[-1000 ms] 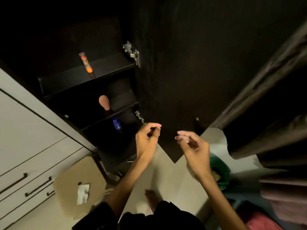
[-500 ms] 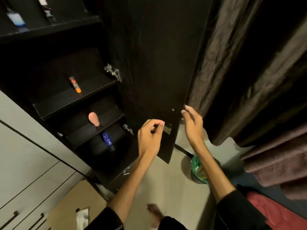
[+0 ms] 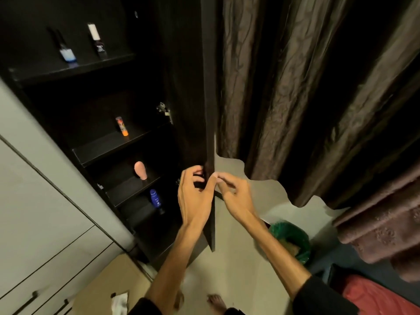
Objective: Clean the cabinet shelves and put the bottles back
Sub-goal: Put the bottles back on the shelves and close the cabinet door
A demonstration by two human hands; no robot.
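A tall dark cabinet [image 3: 68,92] stands open, its door [image 3: 208,87] swung out so that the camera sees it nearly edge-on. Right of the door hang heavy brown curtains [image 3: 295,87], and left of the cabinet runs a pale wardrobe front [image 3: 34,201] with drawers low down. The floor [image 3: 238,258] is light, with a sheet of brown cardboard [image 3: 102,285] lying at the cabinet's foot and a green bin [image 3: 293,242] near the curtain hem.

The bottles stand on the shelves. On the top visible shelf [image 3: 72,69] are a blue-based bottle [image 3: 67,53] and, to its right, a dark bottle with a white cap [image 3: 97,40]. On the shelf below stands an orange stick-shaped bottle [image 3: 122,126]. One shelf lower is a pink rounded bottle [image 3: 140,170], and below that a small blue bottle [image 3: 155,198].

Both hands meet at the door's free edge, low on the door. The left hand [image 3: 195,198] has its grip curled round the edge, fingertips on the inner face and thumb toward the outer side. The right hand [image 3: 234,192] reaches in from the outer side with fingers loosely bent, fingertips at the edge; whether its grip actually pinches the door cannot be told, as the spot is blurred.

Two bare feet [image 3: 216,302] show at the bottom of the view.
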